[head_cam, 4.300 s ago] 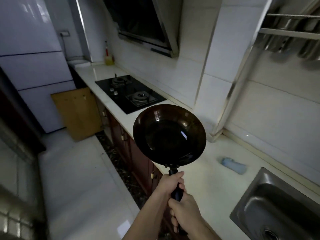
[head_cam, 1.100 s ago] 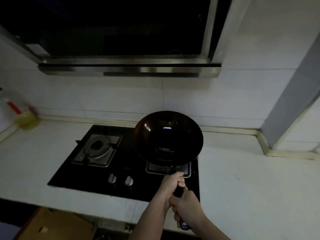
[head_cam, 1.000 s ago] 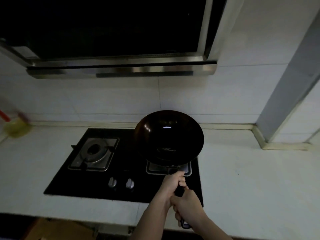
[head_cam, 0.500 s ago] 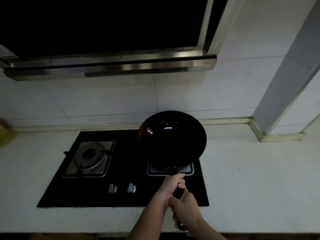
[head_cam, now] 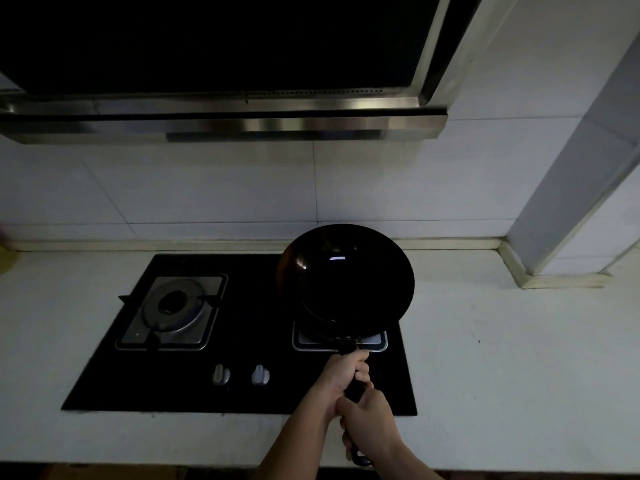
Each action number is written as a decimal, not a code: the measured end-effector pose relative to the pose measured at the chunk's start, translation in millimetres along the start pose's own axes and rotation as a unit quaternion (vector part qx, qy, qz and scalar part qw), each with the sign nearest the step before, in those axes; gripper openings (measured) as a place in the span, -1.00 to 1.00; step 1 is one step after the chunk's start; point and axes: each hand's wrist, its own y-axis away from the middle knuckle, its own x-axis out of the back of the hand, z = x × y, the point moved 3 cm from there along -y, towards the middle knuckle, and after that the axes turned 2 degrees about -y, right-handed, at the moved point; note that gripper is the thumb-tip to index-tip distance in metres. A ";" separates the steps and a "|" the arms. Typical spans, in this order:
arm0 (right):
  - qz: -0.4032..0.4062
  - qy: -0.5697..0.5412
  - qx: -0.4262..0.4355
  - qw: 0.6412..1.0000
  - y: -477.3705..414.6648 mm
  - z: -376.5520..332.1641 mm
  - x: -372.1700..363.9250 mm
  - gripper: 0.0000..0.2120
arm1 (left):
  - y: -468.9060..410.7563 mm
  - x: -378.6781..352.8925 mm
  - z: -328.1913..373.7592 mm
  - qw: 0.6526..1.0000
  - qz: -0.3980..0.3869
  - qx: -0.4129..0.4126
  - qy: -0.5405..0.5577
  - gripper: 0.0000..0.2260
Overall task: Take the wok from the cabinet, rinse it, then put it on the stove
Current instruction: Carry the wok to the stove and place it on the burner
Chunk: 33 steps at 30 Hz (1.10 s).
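A dark round wok with a black handle sits over the right burner of the black glass stove; whether it rests on the burner or hovers just above it, I cannot tell. My left hand grips the handle close to the wok. My right hand grips the same handle lower down, near its end. The wok hides most of the right burner.
The left burner is bare. Two knobs sit at the stove's front. A steel range hood hangs overhead. White counter stretches on both sides; a tiled column stands at the right. A yellowish object pokes in at the left edge.
The wok has come down and forward over the right burner, with both hands still on the handle. My view has shifted so the stove sits more centrally.
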 end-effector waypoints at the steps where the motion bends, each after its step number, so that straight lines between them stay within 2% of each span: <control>1: -0.002 0.000 -0.003 1.000 -0.6 -0.1 -0.6 -0.92 | 0.5 0.4 0.5 1.000 -0.001 0.003 0.001 -0.66; 10: -0.010 -0.008 -0.007 1.000 -1.2 1.0 -5.8 -0.79 | 0.5 5.7 1.5 1.000 0.009 0.000 -0.009 -0.70; 17: -0.019 -0.030 -0.013 0.999 2.9 2.8 -15.9 -0.78 | -0.1 17.4 2.2 0.999 0.018 -0.001 -0.043 -0.70; 26: -0.038 -0.031 -0.008 0.999 5.1 1.7 -18.7 -0.90 | 0.6 23.4 6.4 0.999 -0.015 0.026 -0.040 -0.73; 33: -0.038 -0.009 -0.024 0.999 17.3 8.4 -16.0 -0.74 | 2.2 25.8 6.2 0.994 0.002 0.006 -0.108 -0.73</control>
